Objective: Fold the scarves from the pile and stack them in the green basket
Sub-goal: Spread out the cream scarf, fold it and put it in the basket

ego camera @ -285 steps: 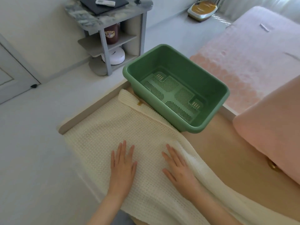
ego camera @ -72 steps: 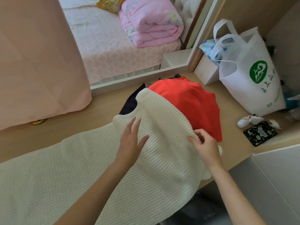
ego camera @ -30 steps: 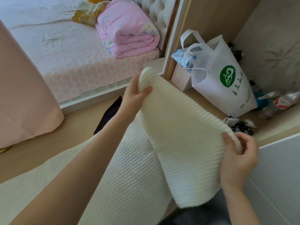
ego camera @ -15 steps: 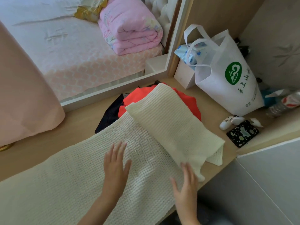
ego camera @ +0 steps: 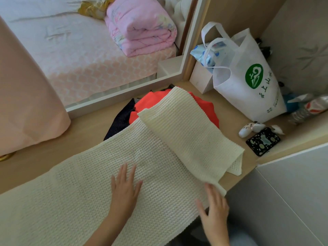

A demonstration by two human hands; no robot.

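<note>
Knitwear like this cream scarf [ego camera: 79,192] should handle as soft, limp and light, with an open weave that stretches or skews if tugged. It lies as 1 long band on the wooden ledge [ego camera: 85,132], from the lower left of the frame to the centre. Its far end is doubled back as a flap [ego camera: 186,132] that partly covers the pile: a red scarf [ego camera: 150,103] and a dark scarf [ego camera: 120,119] at upper centre. The left hand [ego camera: 125,189] rests flat on the band at lower centre, fingers straight and spread, gripping nothing. The right hand [ego camera: 214,208] is blurred at the near edge by the flap's corner; its fingers look straight and empty. The 2 corners of an end are probably the best hold. No green basket is in view.
</note>
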